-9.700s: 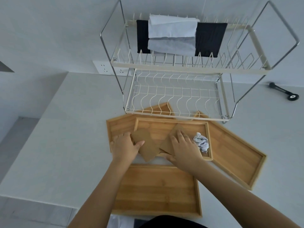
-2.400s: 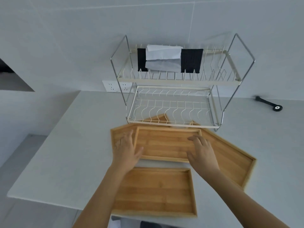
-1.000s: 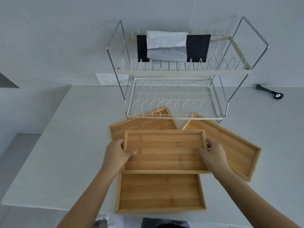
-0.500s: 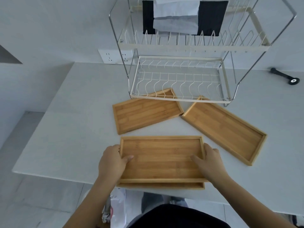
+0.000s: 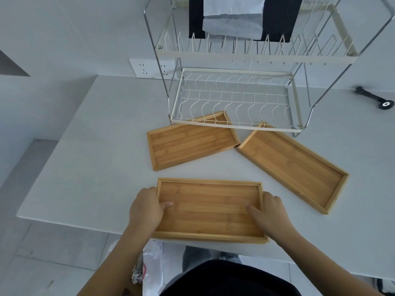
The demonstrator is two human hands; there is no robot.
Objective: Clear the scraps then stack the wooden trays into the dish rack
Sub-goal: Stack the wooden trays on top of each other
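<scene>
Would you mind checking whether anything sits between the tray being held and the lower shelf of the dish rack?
Yes: two loose trays, the left one and the right one, lie on the counter between the held tray and the rack's lower shelf, their far corners tucked under it.

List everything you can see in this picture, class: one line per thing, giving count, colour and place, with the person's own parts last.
wooden trays: four, light brown; two stacked at the near table edge, two lying apart further back by the rack
dish rack: one, white wire with metal frame, two tiers, at the back of the table
cloths: black and pale grey, draped over the top tier
wall socket: one, white, left of the rack
black tool: one, far right on the table
table: one, white
plastic bag: white, on the floor below the table
left hand: grips the stack's left end
right hand: grips the stack's right end
</scene>
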